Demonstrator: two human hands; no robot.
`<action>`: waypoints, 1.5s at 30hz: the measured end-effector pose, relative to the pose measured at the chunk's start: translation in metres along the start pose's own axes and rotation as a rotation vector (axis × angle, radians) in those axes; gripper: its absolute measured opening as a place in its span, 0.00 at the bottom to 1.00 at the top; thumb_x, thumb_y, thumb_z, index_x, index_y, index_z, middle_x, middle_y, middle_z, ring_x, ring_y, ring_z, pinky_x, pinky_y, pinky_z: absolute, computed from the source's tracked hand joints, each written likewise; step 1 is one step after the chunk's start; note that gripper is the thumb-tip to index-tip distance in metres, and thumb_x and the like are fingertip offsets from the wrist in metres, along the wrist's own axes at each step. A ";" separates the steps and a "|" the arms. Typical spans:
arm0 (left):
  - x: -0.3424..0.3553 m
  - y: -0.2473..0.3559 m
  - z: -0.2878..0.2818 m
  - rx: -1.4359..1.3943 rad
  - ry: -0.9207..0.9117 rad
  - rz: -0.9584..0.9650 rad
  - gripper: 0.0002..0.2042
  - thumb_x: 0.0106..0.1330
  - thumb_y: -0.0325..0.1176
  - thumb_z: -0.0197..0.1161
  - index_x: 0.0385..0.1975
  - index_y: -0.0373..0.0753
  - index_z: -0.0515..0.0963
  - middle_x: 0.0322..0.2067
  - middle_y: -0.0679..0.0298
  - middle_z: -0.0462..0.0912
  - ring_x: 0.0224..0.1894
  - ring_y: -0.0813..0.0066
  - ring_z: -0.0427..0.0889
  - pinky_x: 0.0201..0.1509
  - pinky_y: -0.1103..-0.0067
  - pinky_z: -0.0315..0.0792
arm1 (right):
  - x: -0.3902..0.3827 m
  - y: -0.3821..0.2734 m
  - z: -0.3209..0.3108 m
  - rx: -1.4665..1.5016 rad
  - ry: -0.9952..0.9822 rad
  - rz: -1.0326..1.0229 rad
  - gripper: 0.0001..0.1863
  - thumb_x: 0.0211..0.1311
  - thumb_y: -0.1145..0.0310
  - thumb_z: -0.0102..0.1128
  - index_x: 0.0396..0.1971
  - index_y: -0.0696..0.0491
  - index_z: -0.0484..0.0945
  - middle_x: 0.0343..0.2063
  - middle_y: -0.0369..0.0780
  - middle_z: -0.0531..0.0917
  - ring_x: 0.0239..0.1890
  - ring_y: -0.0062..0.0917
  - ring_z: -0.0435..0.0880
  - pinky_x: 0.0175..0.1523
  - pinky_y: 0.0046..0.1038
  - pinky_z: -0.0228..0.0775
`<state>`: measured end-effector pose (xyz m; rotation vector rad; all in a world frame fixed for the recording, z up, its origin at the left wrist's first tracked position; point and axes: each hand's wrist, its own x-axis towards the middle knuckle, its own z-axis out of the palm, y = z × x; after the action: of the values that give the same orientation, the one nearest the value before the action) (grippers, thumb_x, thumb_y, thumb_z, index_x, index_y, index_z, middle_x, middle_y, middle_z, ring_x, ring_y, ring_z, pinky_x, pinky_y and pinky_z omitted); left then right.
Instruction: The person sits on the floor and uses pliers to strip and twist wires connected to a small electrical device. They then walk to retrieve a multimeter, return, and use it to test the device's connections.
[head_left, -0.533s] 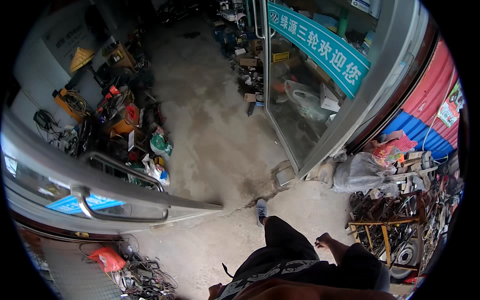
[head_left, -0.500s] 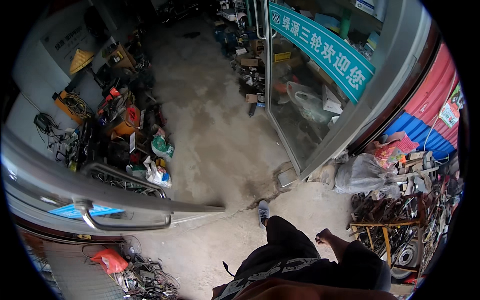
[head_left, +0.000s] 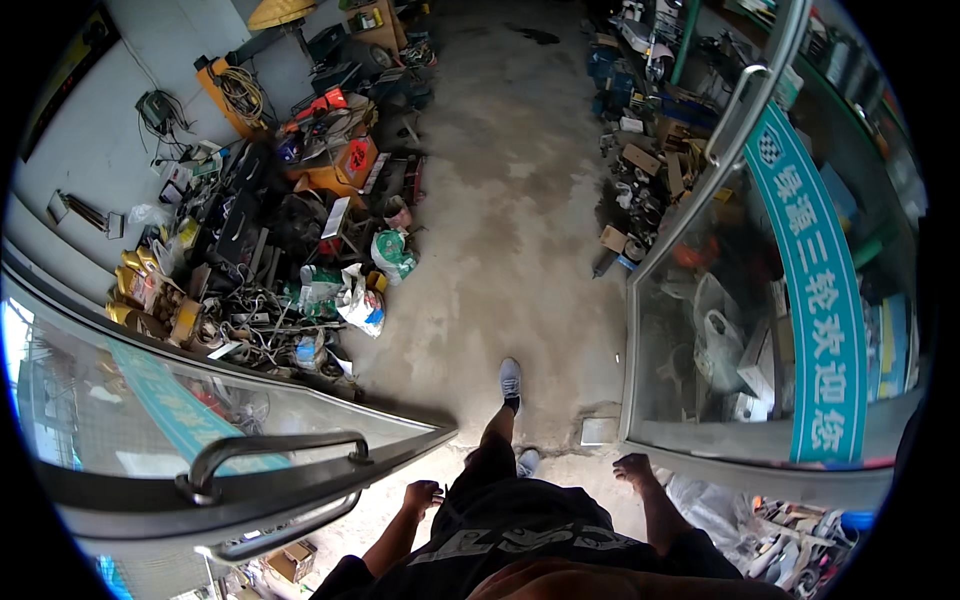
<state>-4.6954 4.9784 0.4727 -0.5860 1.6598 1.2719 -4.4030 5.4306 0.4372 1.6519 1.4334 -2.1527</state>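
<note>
My left hand (head_left: pixel 423 494) hangs beside the left door, its fingers curled in loosely and nothing visible in them. Close by, but not touched by it, is the curved metal handle (head_left: pixel 275 452) of the left glass door (head_left: pixel 300 410). On the other side of my body, my right hand (head_left: pixel 632 468) is also loosely closed, with no object showing in it. It is near the lower corner of the right glass door (head_left: pixel 735 430), which has a teal banner (head_left: pixel 810 290) across the glass. Both doors stand swung apart, and one grey shoe (head_left: pixel 510 378) is past the threshold.
Tools, bags and boxes crowd the left wall, with a white-and-blue sack (head_left: pixel 361 302) nearest the concrete floor (head_left: pixel 500 230). Along the right side lie cardboard boxes (head_left: pixel 640 158) and parts. A small plate (head_left: pixel 600 430) sits by the right door's corner. Scrap (head_left: pixel 800 535) lies outside.
I have stepped forward into the doorway and the view has turned to the right. My left hand has come into view; the doors now flank me on both sides.
</note>
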 end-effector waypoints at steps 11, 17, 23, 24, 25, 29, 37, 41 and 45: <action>0.169 0.036 0.020 1.023 0.045 0.554 0.05 0.60 0.30 0.62 0.31 0.36 0.79 0.24 0.55 0.80 0.22 0.64 0.81 0.24 0.69 0.73 | 0.102 -0.019 0.000 -0.546 -0.072 -0.036 0.15 0.44 0.61 0.73 0.12 0.50 0.76 0.13 0.35 0.75 0.17 0.21 0.70 0.20 0.33 0.60; 0.260 0.172 0.037 0.693 -0.109 0.623 0.07 0.63 0.33 0.60 0.27 0.38 0.79 0.19 0.60 0.77 0.18 0.69 0.76 0.20 0.71 0.67 | 0.136 -0.125 0.014 0.100 0.031 0.114 0.06 0.57 0.74 0.63 0.23 0.59 0.81 0.23 0.40 0.82 0.23 0.24 0.80 0.24 0.29 0.69; 0.269 0.294 0.044 -0.152 -0.135 -0.182 0.07 0.62 0.26 0.52 0.22 0.38 0.67 0.18 0.64 0.68 0.15 0.75 0.67 0.15 0.80 0.59 | 0.225 -0.161 0.021 -1.217 -0.037 -0.448 0.13 0.42 0.56 0.62 0.23 0.48 0.84 0.23 0.45 0.83 0.27 0.40 0.83 0.31 0.39 0.72; 0.290 0.297 0.030 -0.178 -0.199 -0.291 0.07 0.61 0.25 0.51 0.21 0.39 0.65 0.18 0.64 0.67 0.15 0.76 0.65 0.15 0.79 0.59 | 0.235 -0.161 0.025 -1.175 -0.005 -0.486 0.12 0.42 0.57 0.62 0.25 0.47 0.84 0.23 0.45 0.83 0.27 0.40 0.83 0.31 0.39 0.72; 0.286 0.299 0.040 -0.017 -0.178 -0.184 0.08 0.60 0.25 0.51 0.20 0.41 0.64 0.17 0.65 0.65 0.14 0.76 0.63 0.14 0.80 0.58 | 0.243 -0.162 0.026 -1.143 0.026 -0.515 0.12 0.43 0.57 0.62 0.26 0.46 0.85 0.23 0.44 0.83 0.28 0.40 0.84 0.32 0.39 0.72; 0.271 0.358 0.086 0.627 -0.117 0.061 0.07 0.60 0.27 0.53 0.20 0.40 0.67 0.17 0.66 0.68 0.15 0.77 0.66 0.15 0.79 0.60 | 0.291 -0.206 0.032 -0.945 -0.052 -0.283 0.12 0.42 0.58 0.64 0.30 0.43 0.86 0.23 0.43 0.83 0.29 0.41 0.83 0.33 0.40 0.72; 0.298 0.520 0.182 0.834 -0.194 0.236 0.06 0.60 0.30 0.57 0.22 0.38 0.73 0.18 0.66 0.73 0.18 0.78 0.73 0.18 0.79 0.64 | 0.396 -0.319 0.001 -1.078 0.015 -0.690 0.07 0.40 0.56 0.60 0.17 0.41 0.82 0.18 0.39 0.81 0.22 0.38 0.80 0.27 0.41 0.66; 0.325 0.587 0.226 0.574 -0.285 0.271 0.06 0.59 0.30 0.58 0.21 0.37 0.74 0.17 0.68 0.73 0.18 0.79 0.72 0.20 0.80 0.65 | 0.433 -0.444 -0.016 0.494 -0.158 0.097 0.07 0.45 0.65 0.60 0.21 0.51 0.76 0.15 0.44 0.74 0.20 0.30 0.76 0.21 0.38 0.62; 0.367 0.654 0.271 -0.020 -0.390 0.102 0.06 0.58 0.27 0.56 0.19 0.39 0.70 0.15 0.70 0.67 0.16 0.78 0.65 0.21 0.83 0.63 | 0.397 -0.585 0.003 0.276 0.223 0.007 0.06 0.58 0.74 0.64 0.26 0.60 0.78 0.23 0.42 0.81 0.22 0.25 0.80 0.24 0.25 0.72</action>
<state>-5.2840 5.5157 0.4553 -0.2457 1.3654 1.3775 -4.8948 5.9364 0.4844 2.0432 1.2169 -2.3117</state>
